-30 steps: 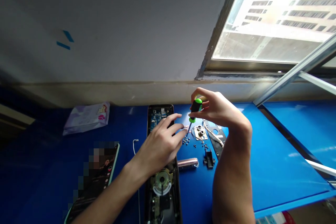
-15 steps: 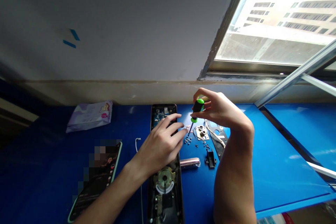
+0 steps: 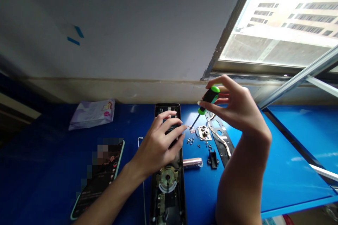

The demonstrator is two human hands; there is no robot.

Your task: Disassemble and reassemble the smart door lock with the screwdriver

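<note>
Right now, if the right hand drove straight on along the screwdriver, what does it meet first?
Likely the small patterned piece under the tip of the screwdriver in the right hand; the tip may already touch it, depth is unclear.

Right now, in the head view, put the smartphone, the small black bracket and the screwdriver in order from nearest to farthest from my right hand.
1. Screwdriver: held in your right hand.
2. Small black bracket: below that hand in the picture, on the blue tabletop.
3. Smartphone: far across, on the left side.
</note>
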